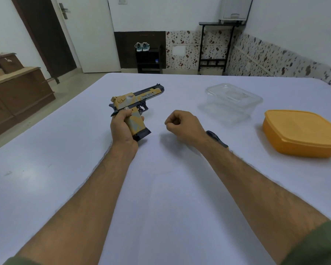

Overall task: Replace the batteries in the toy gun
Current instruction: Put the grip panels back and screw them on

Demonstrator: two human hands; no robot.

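Observation:
A yellow, grey and black toy gun (pixel 137 101) is held just above the white table (pixel 65 169), its barrel pointing away and to the right. My left hand (pixel 122 129) grips its handle, with the black magazine base sticking out below the fingers. My right hand (pixel 183 126) hovers to the right of the gun with its fingers curled into a fist; nothing shows inside it. A black-handled tool (pixel 217 139), likely a screwdriver, lies on the table partly hidden behind my right wrist. No batteries are visible.
A clear plastic container (pixel 231 103) with its lid on stands at the back right. An orange lidded box (pixel 302 132) sits near the right edge. Beyond the table are a wooden cabinet (pixel 17 96), a door and a shoe rack.

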